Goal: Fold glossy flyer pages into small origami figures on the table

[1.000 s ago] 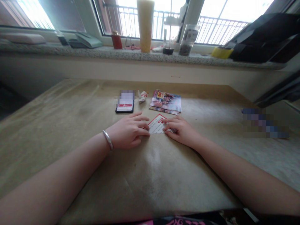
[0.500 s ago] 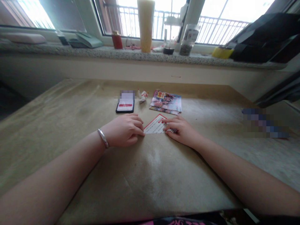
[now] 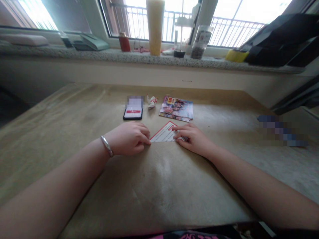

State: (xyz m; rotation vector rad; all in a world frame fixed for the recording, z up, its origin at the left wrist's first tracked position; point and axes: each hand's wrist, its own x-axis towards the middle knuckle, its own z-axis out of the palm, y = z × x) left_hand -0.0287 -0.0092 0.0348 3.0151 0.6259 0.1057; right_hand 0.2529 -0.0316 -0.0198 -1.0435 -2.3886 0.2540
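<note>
A folded paper sheet, white with printed lines and a red border, lies as a triangle on the table, its straight edge towards me. My left hand, a silver bracelet at its wrist, has its fingers curled in, with thumb and index finger together at the paper's left corner. Over the paper's right part, my right hand holds it down with bent fingers and thumb, hiding the right corner. Just beyond the hands lie a phone, a crumpled wrapper and a stack of colourful printed leaflets.
The table has a blurred-out bluish item at its right. Along the stone windowsill stand a tall yellowish cylinder, a red bottle, clear containers, a yellow object and a black bag.
My left hand has slid slightly left along the paper's near edge, showing more of its left corner. My right hand and the paper stay in place.
</note>
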